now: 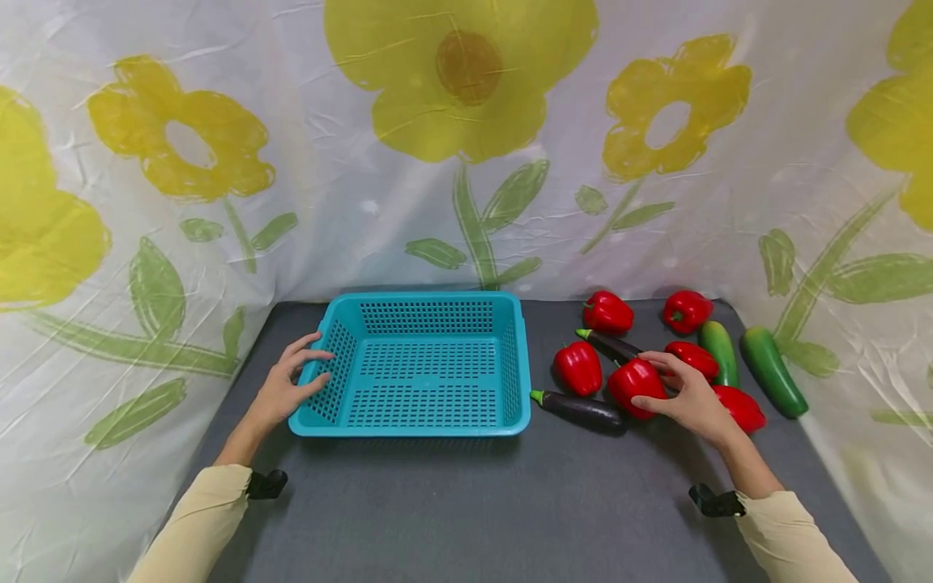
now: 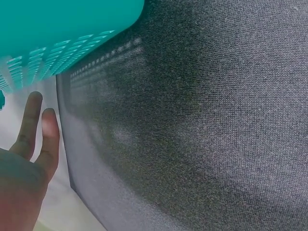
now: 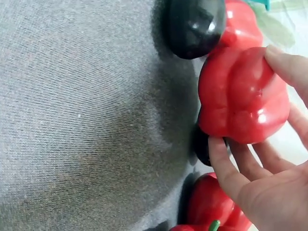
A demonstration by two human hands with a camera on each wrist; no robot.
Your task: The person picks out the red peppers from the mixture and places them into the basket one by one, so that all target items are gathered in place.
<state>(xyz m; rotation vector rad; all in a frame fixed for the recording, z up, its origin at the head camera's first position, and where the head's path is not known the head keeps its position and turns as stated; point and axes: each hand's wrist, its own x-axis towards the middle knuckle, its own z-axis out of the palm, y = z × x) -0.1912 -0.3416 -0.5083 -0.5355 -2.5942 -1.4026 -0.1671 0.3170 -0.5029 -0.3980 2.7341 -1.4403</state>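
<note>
Gripping a red pepper [image 1: 632, 385] with my right hand [image 1: 692, 401], to the right of the blue basket [image 1: 426, 297], I seem to be picking up; next probably calls for lifting clear of the nearby eggplant [image 1: 583, 411]. My left hand [image 1: 279, 392], fingers spread, is at the basket's left rim.

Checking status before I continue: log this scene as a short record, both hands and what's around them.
left hand: at left rim of rectangular blue perforated plastic basket; contact unclear
right hand: fingers around a glossy red bell pepper
other red bell peppers: five, right of basket
long dark purple eggplants: two, right of basket
long green vegetables: two, toward right edge of dark grey cloth-covered table
</note>
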